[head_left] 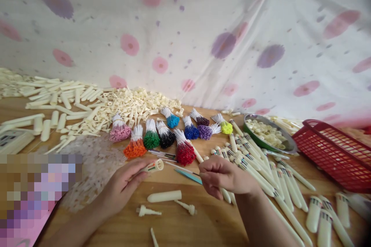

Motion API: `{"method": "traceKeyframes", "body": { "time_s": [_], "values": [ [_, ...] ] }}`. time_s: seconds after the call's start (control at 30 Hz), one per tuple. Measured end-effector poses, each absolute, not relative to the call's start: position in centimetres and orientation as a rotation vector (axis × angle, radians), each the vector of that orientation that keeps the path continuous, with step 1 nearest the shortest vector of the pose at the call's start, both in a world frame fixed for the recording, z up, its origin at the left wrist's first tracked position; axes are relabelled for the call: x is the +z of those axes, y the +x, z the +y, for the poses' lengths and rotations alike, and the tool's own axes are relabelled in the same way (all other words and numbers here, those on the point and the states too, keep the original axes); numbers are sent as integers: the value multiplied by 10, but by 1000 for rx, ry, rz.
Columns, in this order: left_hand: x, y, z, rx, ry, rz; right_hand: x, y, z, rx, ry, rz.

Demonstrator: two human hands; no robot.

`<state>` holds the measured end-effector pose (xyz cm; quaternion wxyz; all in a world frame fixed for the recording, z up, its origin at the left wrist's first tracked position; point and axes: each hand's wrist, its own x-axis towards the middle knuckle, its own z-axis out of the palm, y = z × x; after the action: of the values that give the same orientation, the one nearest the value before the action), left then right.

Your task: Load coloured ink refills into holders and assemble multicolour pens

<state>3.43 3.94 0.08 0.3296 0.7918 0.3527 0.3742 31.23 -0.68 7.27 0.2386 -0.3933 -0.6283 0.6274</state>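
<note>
Wooden table (203, 224) under spotted cloth. Left hand (123, 185) grips a pen barrel (153, 166), open end pointing right — toward the right hand (224, 179), which pinches a thin refill (181, 168), its long axis leftward, tip near the barrel mouth.

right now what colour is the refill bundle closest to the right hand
Red: the refill bundle has red ends and white tips, just up-left of the right hand. Head view shows it best.
</note>
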Motion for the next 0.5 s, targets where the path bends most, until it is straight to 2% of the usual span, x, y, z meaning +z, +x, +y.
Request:
{"method": "traceKeyframes", "body": {
  "time_s": [0.2,0.5],
  "values": [
    [2,33,41,890,2321,809,62,320,1,1925,-965,-1531],
    [8,33,39,760,2362,715,50,306,5,2059,-913,-1328]
  ]
}}
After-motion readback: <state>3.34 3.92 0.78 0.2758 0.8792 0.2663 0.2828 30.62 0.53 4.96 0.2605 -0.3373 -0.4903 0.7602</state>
